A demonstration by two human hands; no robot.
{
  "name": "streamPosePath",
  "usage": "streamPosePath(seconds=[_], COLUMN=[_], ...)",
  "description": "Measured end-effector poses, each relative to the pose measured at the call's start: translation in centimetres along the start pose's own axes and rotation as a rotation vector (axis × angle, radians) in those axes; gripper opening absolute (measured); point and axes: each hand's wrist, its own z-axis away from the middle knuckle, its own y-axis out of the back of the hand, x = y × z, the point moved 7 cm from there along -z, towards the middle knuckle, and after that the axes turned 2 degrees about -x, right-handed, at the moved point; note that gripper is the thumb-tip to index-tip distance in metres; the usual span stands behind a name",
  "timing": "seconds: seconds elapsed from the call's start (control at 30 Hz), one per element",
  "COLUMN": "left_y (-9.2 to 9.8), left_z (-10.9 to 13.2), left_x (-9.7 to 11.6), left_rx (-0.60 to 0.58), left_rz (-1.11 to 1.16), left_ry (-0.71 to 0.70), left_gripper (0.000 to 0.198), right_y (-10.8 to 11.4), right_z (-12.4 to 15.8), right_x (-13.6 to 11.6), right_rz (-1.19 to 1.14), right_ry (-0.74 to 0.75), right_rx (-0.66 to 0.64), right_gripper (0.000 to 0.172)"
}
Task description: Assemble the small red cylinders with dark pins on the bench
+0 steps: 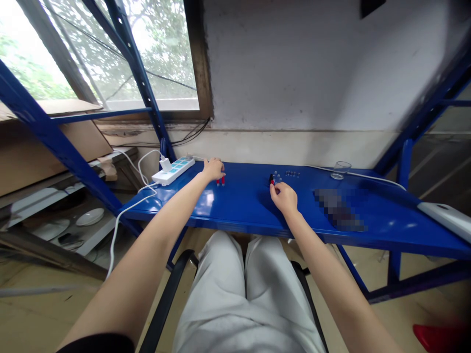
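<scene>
My left hand [214, 169] is at the back left of the blue table, fingers partly spread and bent downward. Two small red pieces with pale ends, one a red piece [222, 181] and the other a red piece [218, 182], are just beside and below it. My right hand [284, 197] is closed, thumb and fingertips pinching a small red and black part [272, 180] low over the table. Its exact kind is too small to make out. Several tiny clear or metallic pieces [278, 177] are beside that part, and a row of similar small pieces [293, 173] lies farther right.
On the blue table [243, 208], a white power strip [174, 170] with a plugged-in cable stands at the left. A clear glass cup [340, 169] and a blurred-out dark object [338, 211] are to the right. Blue metal posts [138, 63] rise at both ends.
</scene>
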Motion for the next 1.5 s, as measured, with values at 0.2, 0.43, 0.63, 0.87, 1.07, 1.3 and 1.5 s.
streamPosePath(seconds=[0.2, 0.43, 0.63, 0.87, 1.07, 1.3, 1.5], left_y=[1.2, -0.4, -4.2, -6.3, -6.7, -7.0, -6.0], left_z=[1.1, 3.7, 3.9, 2.5, 1.8, 1.5, 1.4], left_x=[3.7, 10.7, 14.4, 15.9, 16.4, 17.1, 16.4], left_rx=[0.134, 0.094, 0.025, 0.02, 0.037, 0.086, 0.21], left_rz=[-0.032, -0.007, 0.126, 0.269, 0.254, 0.261, 0.315], left_ry=[-0.237, -0.494, -0.445, -0.298, -0.264, -0.244, -0.189], left_gripper=[0.022, 0.029, 0.055, 0.06, 0.057, 0.046, 0.024], right_y=[2.7, 2.1, -0.4, -2.0, -2.4, -2.7, -2.9], right_z=[-1.0, -2.9, -2.0, -1.3, -1.3, -1.3, -1.4], right_x=[2.3, 5.1, 7.4, 7.1, 6.8, 6.7, 6.7], right_rz=[-0.162, -0.15, -0.004, 0.086, 0.115, 0.133, 0.133], right_ry=[-0.144, -0.165, -0.362, -0.353, -0.322, -0.296, -0.292], right_rx=[0.286, 0.312, 0.015, -0.247, -0.304, -0.335, -0.353], right_gripper=[0.037, 0.029, 0.019, 0.024, 0.027, 0.027, 0.027])
